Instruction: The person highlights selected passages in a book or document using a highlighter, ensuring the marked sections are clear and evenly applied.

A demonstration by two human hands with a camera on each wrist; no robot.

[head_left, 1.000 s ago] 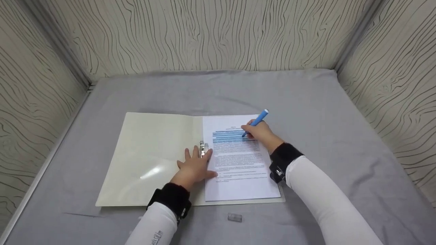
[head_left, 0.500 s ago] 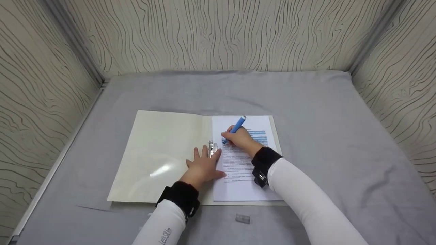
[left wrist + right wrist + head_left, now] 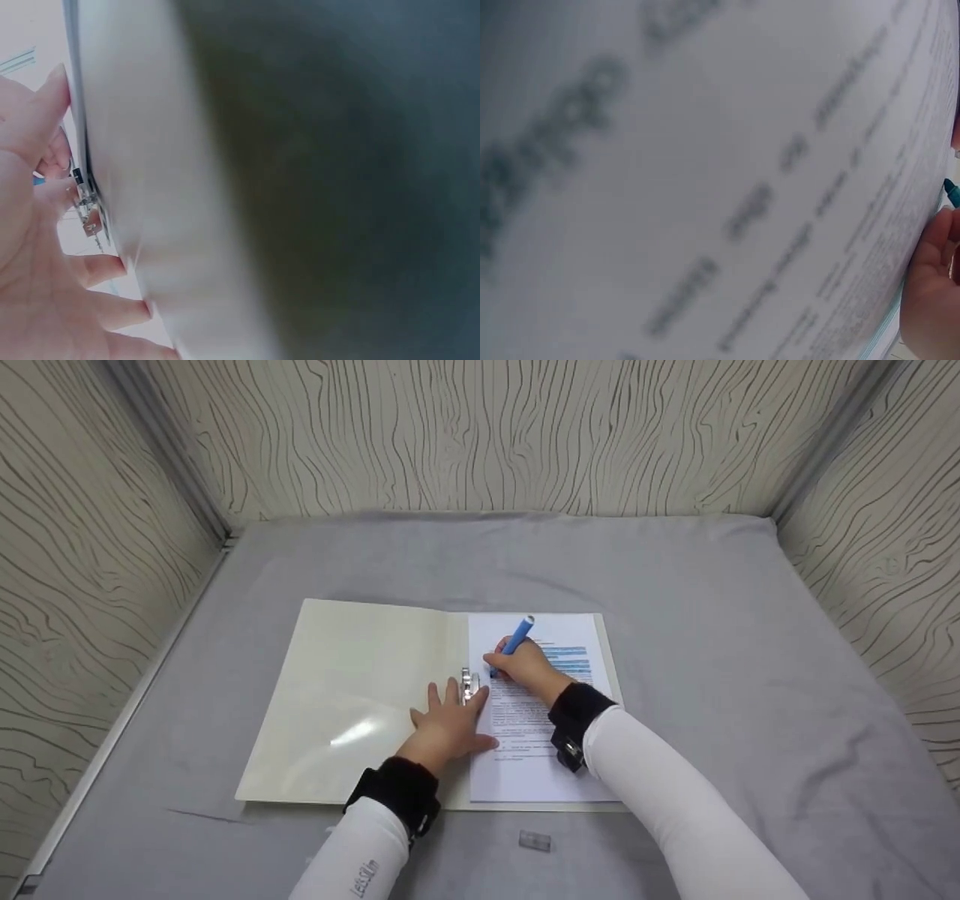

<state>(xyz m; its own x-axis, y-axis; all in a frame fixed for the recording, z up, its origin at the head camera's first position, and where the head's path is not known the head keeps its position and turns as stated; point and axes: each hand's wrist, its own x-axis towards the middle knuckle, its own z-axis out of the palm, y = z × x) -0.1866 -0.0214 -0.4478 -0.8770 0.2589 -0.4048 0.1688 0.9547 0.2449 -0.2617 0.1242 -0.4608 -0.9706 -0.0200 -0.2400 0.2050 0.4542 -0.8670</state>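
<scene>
The step in hand looks like highlighting lines of print on a sheet clamped in an open folder. The right hand (image 3: 527,666) grasps a blue highlighter (image 3: 515,641) in a writing grip, its tip down at the left margin of the printed page (image 3: 536,769), just under the lines near the top that already carry blue bands (image 3: 568,654). The left hand (image 3: 451,725) lies flat with fingers spread, released of any grasp, pressing on the fold of the cream folder (image 3: 352,697) beside the metal clip (image 3: 470,684) and over the page's left edge, holding things steady.

The folder lies open on the grey-covered table (image 3: 675,585), near its middle, the page on its right half. A small clear cap (image 3: 535,841), perhaps the highlighter's, lies on the table near the folder's near edge.

With the tip at the start of a line, the next stroke would call for an even drag rightward along the text, tip kept flat on the paper, while the left hand keeps the sheet from creeping.

As for writing: the page holds a centred heading and paragraphs of small print, too small in the head view and too blurred in the right wrist view to read. The left sleeve (image 3: 352,862) bears small grey lettering that I cannot make out. No brand shows on the highlighter.
</scene>
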